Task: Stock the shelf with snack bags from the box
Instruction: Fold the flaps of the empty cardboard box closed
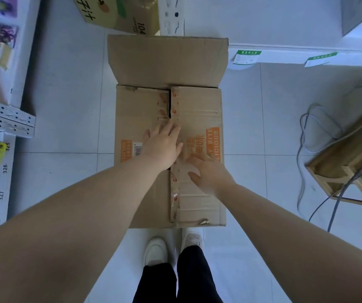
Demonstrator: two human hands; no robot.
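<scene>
A brown cardboard box [197, 106] stands on the floor in front of my feet. Its far flap is folded back and open, while the two inner flaps lie down over the top with a narrow dark gap between them. My left hand [162, 145] lies flat across the seam, fingers stretched toward the gap. My right hand [208, 171] presses flat on the right flap over the orange print. Neither hand holds anything. The box's contents are hidden. A white shelf [5, 119] with snack bags runs along the left edge.
A green and gold carton [119, 14] sits beyond the box. A wooden frame [350, 158] with grey cables [320, 136] lies on the tiled floor at the right. Price labels [245, 56] hang from a white shelf edge at the upper right. My white shoes [156, 250] touch the box's near side.
</scene>
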